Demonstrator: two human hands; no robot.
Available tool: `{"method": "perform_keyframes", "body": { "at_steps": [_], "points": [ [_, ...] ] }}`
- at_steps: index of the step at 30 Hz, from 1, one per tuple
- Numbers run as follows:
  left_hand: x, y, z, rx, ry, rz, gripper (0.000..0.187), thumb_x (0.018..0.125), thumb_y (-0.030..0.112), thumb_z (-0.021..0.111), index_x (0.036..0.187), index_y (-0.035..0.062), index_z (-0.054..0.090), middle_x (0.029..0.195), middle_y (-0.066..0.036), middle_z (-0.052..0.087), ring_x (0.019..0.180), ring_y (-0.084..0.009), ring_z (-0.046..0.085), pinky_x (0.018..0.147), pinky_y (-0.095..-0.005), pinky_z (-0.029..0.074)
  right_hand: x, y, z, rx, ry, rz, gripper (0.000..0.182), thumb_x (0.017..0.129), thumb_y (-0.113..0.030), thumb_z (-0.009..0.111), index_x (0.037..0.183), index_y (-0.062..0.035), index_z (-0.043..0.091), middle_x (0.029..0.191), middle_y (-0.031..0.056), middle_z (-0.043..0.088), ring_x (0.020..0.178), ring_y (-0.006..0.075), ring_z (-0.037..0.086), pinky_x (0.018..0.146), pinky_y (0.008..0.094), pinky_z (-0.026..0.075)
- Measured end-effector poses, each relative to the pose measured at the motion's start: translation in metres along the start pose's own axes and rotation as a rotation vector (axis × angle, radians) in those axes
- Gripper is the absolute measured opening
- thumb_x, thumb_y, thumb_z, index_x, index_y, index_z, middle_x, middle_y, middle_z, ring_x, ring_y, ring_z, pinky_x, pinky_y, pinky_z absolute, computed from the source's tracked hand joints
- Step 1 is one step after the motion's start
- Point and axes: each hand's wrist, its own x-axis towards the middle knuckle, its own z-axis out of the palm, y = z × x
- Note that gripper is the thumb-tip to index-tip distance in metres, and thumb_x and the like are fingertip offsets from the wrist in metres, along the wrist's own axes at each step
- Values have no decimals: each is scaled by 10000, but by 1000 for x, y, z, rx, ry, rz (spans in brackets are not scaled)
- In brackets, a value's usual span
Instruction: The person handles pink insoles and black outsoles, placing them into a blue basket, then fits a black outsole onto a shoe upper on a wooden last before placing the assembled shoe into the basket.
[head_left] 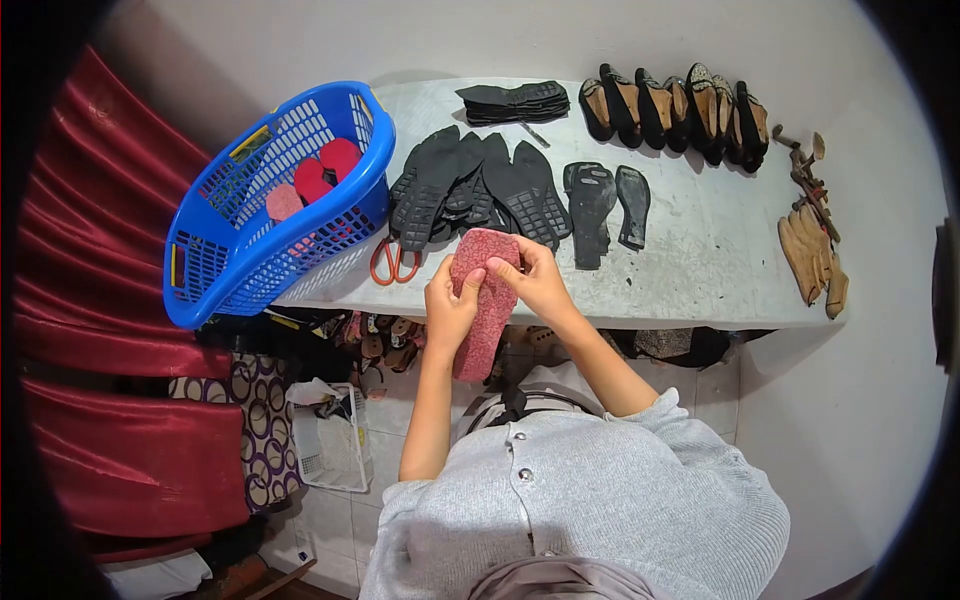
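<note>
A red-pink shoe sole (pixel 487 315) with a mottled surface is held upright in front of the table's near edge. My left hand (pixel 451 305) grips its left side, thumb laid across the face. From the right, my right hand (pixel 538 283) holds the upper part, its thumb also pressed on the face. Fingers of both hands are partly hidden behind the sole. Just beyond, black soles (pixel 455 185) with a block-patterned tread lie in a loose heap. Orange-handled scissors (pixel 395 262) rest left of my hands, their blades hidden under the heap.
A blue plastic basket (pixel 225 290) with red and pink pieces stands at the left of the white table (pixel 690 270). A stack of black soles (pixel 512 103), two separate black soles (pixel 590 205), a row of shoes (pixel 655 105) and wooden shoe lasts (pixel 805 250) lie farther off.
</note>
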Motion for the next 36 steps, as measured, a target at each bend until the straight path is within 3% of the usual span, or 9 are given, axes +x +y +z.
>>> {"method": "perform_keyframes", "body": {
  "at_steps": [4, 7, 12, 13, 16, 18, 24, 33, 36],
  "points": [
    [-5, -3, 4, 127, 48, 19, 163, 850, 113, 587, 927, -26, 552, 842, -65, 622, 778, -106, 558, 700, -253, 448, -6, 16, 3, -142, 81, -75, 217, 785, -101, 655, 937, 43, 596, 806, 69, 626, 747, 84, 551, 661, 235, 456],
    [-5, -15, 1, 232, 76, 47, 173, 849, 117, 587, 939, -27, 554, 846, -72, 625, 790, -120, 572, 715, -257, 450, -6, 17, 4, -198, 82, -69, 218, 810, -60, 632, 1008, 24, 592, 858, 30, 622, 785, 64, 541, 707, 211, 450],
    [-2, -17, -4, -138, 99, -46, 216, 854, 143, 596, 993, -20, 571, 959, -80, 609, 875, -139, 568, 793, -255, 437, -2, 24, 5, -148, -43, -61, 387, 813, -152, 660, 1124, 27, 516, 990, 43, 597, 881, 82, 541, 777, 242, 444],
    [-3, -17, -7, -134, 102, -49, 216, 854, 143, 596, 993, -20, 571, 959, -80, 609, 875, -139, 568, 793, -255, 437, -4, 32, 5, -33, -68, 29, 437, 809, -200, 664, 1150, 23, 505, 1017, 92, 599, 946, 114, 545, 836, 268, 430],
    [0, -22, -17, -221, 17, -142, 298, 852, 169, 604, 1059, -37, 546, 1046, -106, 577, 969, -168, 540, 855, -284, 414, -16, 29, 8, 123, -133, 123, 421, 807, -180, 665, 1142, 24, 512, 1010, 75, 601, 925, 113, 551, 816, 268, 442],
    [1, -31, -22, 120, -15, 71, 396, 847, 189, 610, 1142, -48, 494, 1155, -133, 511, 1068, -203, 489, 919, -316, 376, -20, 33, 8, 111, -116, 130, 400, 805, -159, 663, 1130, 26, 521, 998, 71, 606, 908, 109, 555, 805, 265, 448],
    [-10, -32, -18, -20, -30, 42, 411, 853, 166, 593, 1191, -27, 460, 1296, -130, 378, 1165, -217, 410, 965, -327, 336, -25, 29, 13, 101, -23, 62, 300, 800, -71, 644, 1066, 38, 560, 941, 62, 626, 848, 97, 567, 762, 255, 465],
    [-20, -26, -10, -74, 57, -25, 255, 863, 50, 548, 1091, -58, 512, 978, -85, 603, 939, -151, 550, 863, -280, 412, -26, 33, 16, 144, -10, 79, 330, 808, -65, 636, 1107, 31, 535, 986, 66, 616, 884, 108, 563, 794, 262, 456],
    [-17, -22, -16, -192, 40, -50, 226, 857, 32, 552, 1062, -59, 532, 987, -84, 602, 901, -133, 554, 829, -270, 426, -25, 28, 17, 158, -52, 64, 379, 819, -91, 634, 1155, 22, 499, 1044, 74, 592, 928, 118, 552, 824, 266, 444]
  ]
}}
